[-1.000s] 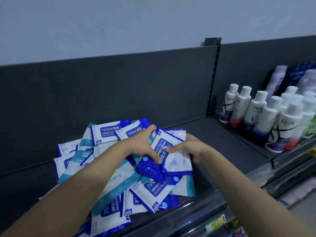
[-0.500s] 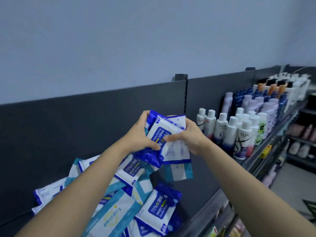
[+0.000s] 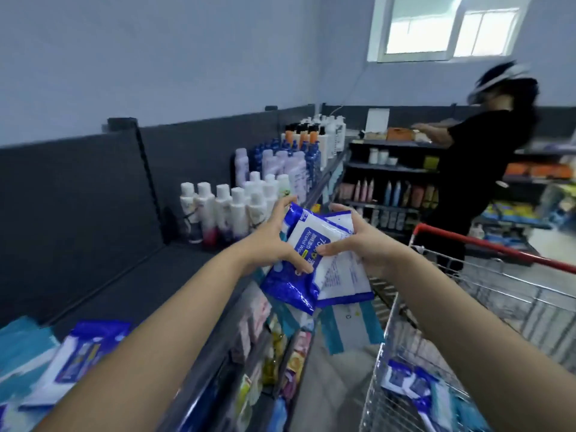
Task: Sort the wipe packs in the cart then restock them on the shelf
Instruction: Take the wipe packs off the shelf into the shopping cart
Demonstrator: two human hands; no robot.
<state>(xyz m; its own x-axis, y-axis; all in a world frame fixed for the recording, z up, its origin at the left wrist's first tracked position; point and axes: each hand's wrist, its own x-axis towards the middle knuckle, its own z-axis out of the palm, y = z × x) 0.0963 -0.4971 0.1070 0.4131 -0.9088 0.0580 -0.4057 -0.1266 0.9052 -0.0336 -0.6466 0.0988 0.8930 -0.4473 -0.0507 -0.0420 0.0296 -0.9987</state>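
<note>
A bundle of blue-and-white wipe packs point(image 3: 314, 260) hangs in the air between the dark shelf point(image 3: 140, 282) and the wire cart point(image 3: 467, 322). My left hand point(image 3: 271, 241) grips its left side and my right hand point(image 3: 358, 241) grips its right side. A teal-edged pack dangles under the bundle. More wipe packs point(image 3: 62, 366) lie on the shelf at the lower left. Other wipe packs point(image 3: 417, 391) lie in the cart at the lower right.
White and blue bottles point(image 3: 237, 210) stand in rows on the shelf to the right of the bare stretch. Lower shelves point(image 3: 274, 353) hold colourful packets. A person in black point(image 3: 467, 169) stands beyond the cart's red handle point(image 3: 486, 244) at another shelf.
Both hands lifted the bundle off the pile on the shelf and carried it right, toward the cart. The view swung right, so the cart and the other person now show.
</note>
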